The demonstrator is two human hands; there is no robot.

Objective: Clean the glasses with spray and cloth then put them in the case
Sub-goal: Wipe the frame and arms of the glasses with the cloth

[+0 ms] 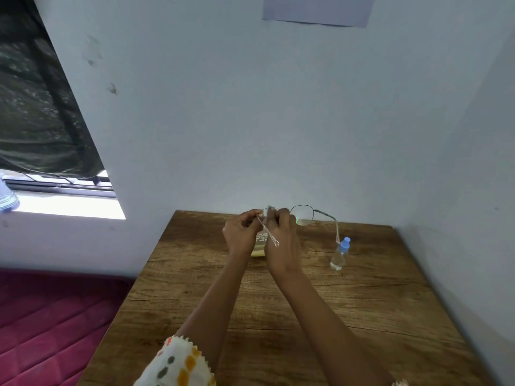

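Wood desk (pixel 278 316): both hands, left (pixel 242 232) and right (pixel 282 240), pinch the glasses (pixel 302 215) at one lens. Light, fragile; grip by rim, not temples. Spray (pixel 340 253) near.

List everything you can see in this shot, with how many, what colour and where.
glasses: one, thin dark metal frame with clear temple tips, held up over the table's far edge
spray bottle: one, clear with blue cap, upright on the table, right of the hands
case: one, pale yellow, mostly hidden behind the hands
table: one, brown wood grain, in the wall corner
paper: one, pale, on the wall above
window: one, dark curtain, far left
mattress: one, crimson quilted, lower left
left hand: gripping the frame's left side
right hand: pinching at the left lens; cloth not clearly visible
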